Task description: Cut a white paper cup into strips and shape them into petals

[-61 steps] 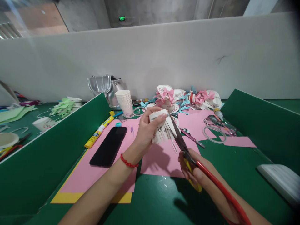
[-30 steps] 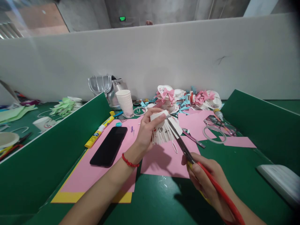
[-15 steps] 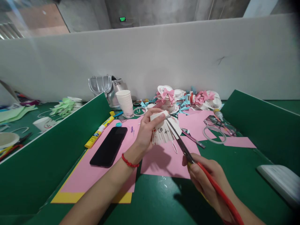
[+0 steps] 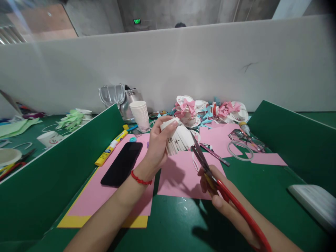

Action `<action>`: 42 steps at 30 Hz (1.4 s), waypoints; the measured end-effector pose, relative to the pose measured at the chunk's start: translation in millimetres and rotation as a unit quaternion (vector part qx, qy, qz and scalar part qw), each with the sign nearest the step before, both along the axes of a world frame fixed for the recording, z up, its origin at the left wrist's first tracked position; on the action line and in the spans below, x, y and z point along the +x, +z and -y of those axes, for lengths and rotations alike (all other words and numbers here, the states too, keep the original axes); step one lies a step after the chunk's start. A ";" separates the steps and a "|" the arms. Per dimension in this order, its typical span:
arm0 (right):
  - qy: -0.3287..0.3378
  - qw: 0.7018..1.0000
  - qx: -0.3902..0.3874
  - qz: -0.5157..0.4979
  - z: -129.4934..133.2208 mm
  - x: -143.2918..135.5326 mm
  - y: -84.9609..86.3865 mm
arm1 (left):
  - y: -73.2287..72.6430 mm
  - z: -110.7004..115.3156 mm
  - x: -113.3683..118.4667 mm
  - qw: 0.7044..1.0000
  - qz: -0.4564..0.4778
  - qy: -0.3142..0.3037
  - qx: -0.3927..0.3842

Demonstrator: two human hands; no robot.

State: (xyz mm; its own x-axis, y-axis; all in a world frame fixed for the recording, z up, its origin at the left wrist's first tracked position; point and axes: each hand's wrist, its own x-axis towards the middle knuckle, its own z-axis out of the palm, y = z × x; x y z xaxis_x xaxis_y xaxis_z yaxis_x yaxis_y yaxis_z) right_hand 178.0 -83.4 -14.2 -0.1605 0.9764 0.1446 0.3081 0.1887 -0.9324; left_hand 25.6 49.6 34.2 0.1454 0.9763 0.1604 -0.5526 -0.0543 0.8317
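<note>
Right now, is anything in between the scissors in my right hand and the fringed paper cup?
Nothing visible is in the way: the open scissors in your right hand reach right up to the fringed paper cup in your left hand. The pink paper lies below.

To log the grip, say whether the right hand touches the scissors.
Touching. In the head view, the right hand grips the scissors, fingers curled around their handles.

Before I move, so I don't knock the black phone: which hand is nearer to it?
Left. The left hand, gripping the cut paper cup, is just right of the phone; the right hand, holding the scissors, is farther off to the right.
</note>
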 end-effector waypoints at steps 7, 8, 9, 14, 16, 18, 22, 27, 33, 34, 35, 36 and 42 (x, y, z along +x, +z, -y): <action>0.000 0.999 -0.021 -0.045 2.6 -3.3 8.2 | -6.5 5.0 4.8 0.998 -0.031 -0.047 0.024; 0.000 0.999 -0.026 -0.048 2.7 -3.5 9.2 | -7.1 5.4 5.1 0.998 -0.035 -0.048 0.024; 0.000 0.998 -0.033 -0.049 2.7 -3.6 10.1 | -7.5 5.6 5.2 0.998 -0.037 -0.047 0.024; -0.005 0.998 -0.048 -0.047 3.2 -3.2 13.2 | -8.4 5.1 5.2 0.998 -0.042 -0.044 0.017; 0.003 0.997 -0.053 -0.048 3.3 -3.0 14.1 | -8.4 4.9 5.4 0.998 -0.035 -0.046 0.015; 0.008 0.997 -0.056 -0.050 3.3 -2.9 14.9 | -8.2 4.9 5.5 0.998 -0.030 -0.048 0.015; 0.010 0.998 -0.053 -0.046 3.4 -2.8 15.2 | -7.2 5.6 5.4 0.998 -0.037 -0.051 0.017; 0.000 0.998 -0.030 -0.047 3.0 -3.7 10.6 | -5.7 6.8 5.5 0.998 -0.041 -0.049 0.019; -0.015 0.998 -0.021 -0.052 2.9 -5.4 8.6 | -6.2 7.6 6.1 0.998 -0.045 -0.047 0.015; -0.017 0.998 -0.020 -0.053 3.0 -5.4 9.4 | -6.5 7.5 6.2 0.998 -0.045 -0.046 0.015; -0.018 0.998 -0.020 -0.053 3.2 -5.4 10.2 | -6.8 7.4 6.3 0.998 -0.043 -0.048 0.015; -0.020 0.998 -0.019 -0.053 3.2 -5.4 11.0 | -7.1 7.2 6.3 0.998 -0.040 -0.050 0.015; -0.026 0.997 -0.020 -0.063 0.3 -3.9 7.0 | -8.6 7.8 6.2 0.998 -0.024 -0.051 0.018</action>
